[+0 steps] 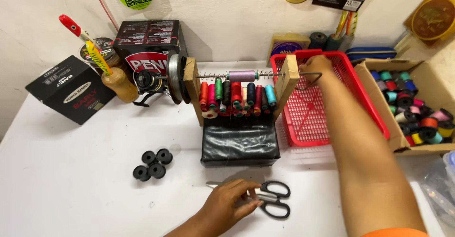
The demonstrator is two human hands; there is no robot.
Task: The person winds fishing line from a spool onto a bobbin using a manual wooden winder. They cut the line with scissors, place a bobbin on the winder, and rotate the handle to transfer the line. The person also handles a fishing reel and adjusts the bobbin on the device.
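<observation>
At six o'clock, our left hand (226, 200) is gripping scissors (265, 198); right hand (316, 66), fingers closed, is cranking the handle (310, 79); thread may tangle.

Head camera looks steeply down, close over the white table (71, 170).

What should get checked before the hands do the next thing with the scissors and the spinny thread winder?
1. Left hand resting on the scissors: ok, fingers on the blades near the pivot.
2. Scissors closed: ok, blades together, flat on the white table.
3. Right hand on the wire crank: ok, fingers at the handle.
4. Lilac spool seated on the rod between the wooden posts: ok.
5. Thread running from the spool: cannot tell, too thin to see.
6. Four black bobbins within reach: ok, grouped left of the black base.
</observation>
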